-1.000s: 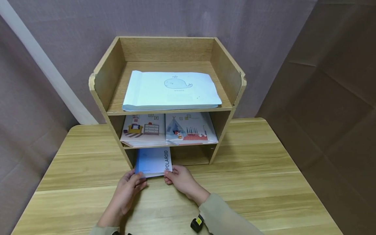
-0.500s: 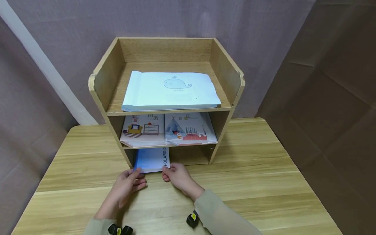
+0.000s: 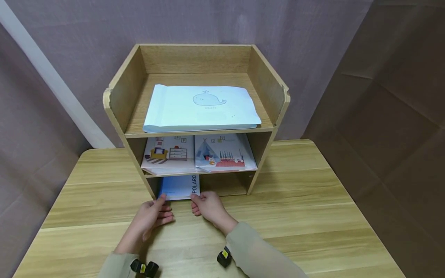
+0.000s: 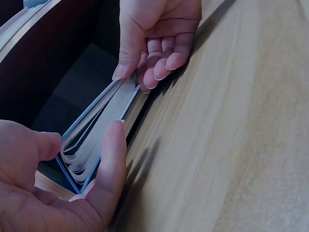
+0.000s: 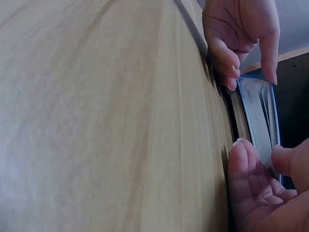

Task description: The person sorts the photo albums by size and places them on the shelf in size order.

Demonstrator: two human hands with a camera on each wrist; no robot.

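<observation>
A blue-and-white book (image 3: 179, 188) lettered POLAROID lies in the left part of the shelf's lowest compartment, its front edge near the opening. At its left front corner my left hand (image 3: 151, 216) holds it, thumb on the upper cover and fingers lower down. My right hand (image 3: 208, 208) pinches the right front corner, thumb on top and curled fingers below. In the left wrist view, the book's page edges (image 4: 91, 140) face out between the two covers. The right wrist view shows both hands at the ends of that edge. The book's back part is hidden under the middle shelf.
The wooden shelf unit (image 3: 198, 60) stands on a wood-grain table (image 3: 313, 216). A white book with a whale drawing (image 3: 205, 108) lies on top. Two illustrated books (image 3: 170, 152) lie side by side on the middle shelf. Curtains hang behind and at the sides.
The POLAROID book has slid deeper into the lowest compartment, so less of it sticks out. Both hands have moved slightly forward with it, keeping hold of its front corners.
</observation>
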